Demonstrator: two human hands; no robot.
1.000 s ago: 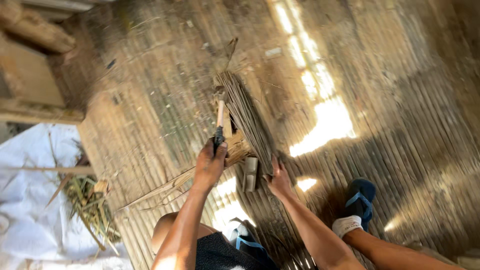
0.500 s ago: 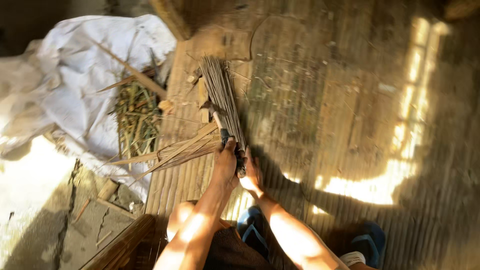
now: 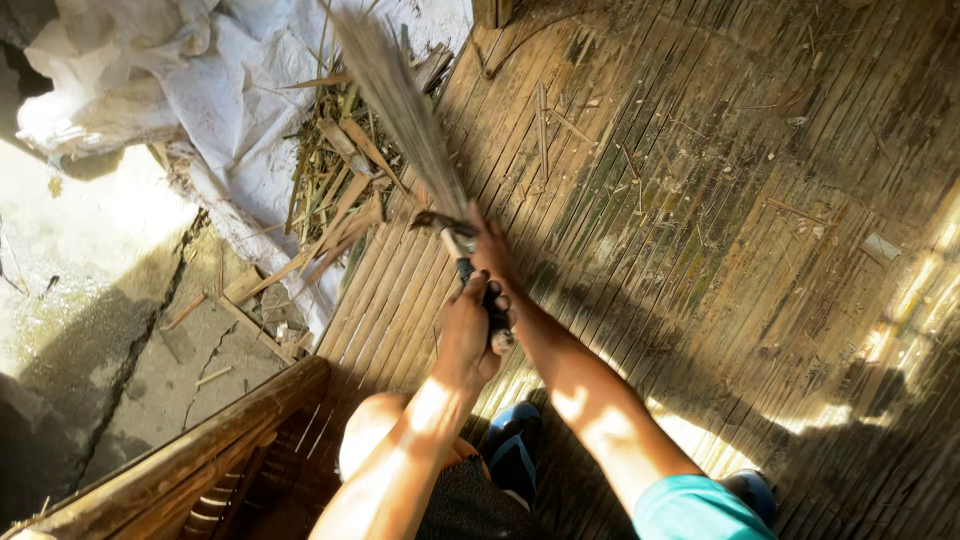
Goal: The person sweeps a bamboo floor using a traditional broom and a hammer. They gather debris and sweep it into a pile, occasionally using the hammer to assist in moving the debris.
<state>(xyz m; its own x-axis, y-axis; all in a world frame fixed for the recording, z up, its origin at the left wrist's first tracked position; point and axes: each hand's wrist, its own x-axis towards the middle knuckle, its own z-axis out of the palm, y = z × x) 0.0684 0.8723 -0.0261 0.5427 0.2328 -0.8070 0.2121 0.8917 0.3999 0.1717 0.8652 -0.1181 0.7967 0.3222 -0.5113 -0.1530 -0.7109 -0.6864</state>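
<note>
A long bundle of thin brown sticks [image 3: 400,100] slants up and to the left from my hands, blurred at its far end. My right hand [image 3: 491,250] is closed around the bundle's near end. Just below it, my left hand [image 3: 466,335] grips the dark handle of a knife-like tool [image 3: 466,270]. The tool's blade lies across the bundle's base. The two hands touch each other above the bamboo slat floor [image 3: 700,200].
A white sheet [image 3: 230,90] lies at the upper left with a pile of bamboo scraps [image 3: 340,170] on its edge. Cracked concrete ground [image 3: 90,300] is at the left, below a wooden rail [image 3: 180,465]. Blue sandals [image 3: 515,450] are on my feet.
The view has swung and come closer. The bundle now points up-left over the scrap pile, and both hands have stayed together at its base.
</note>
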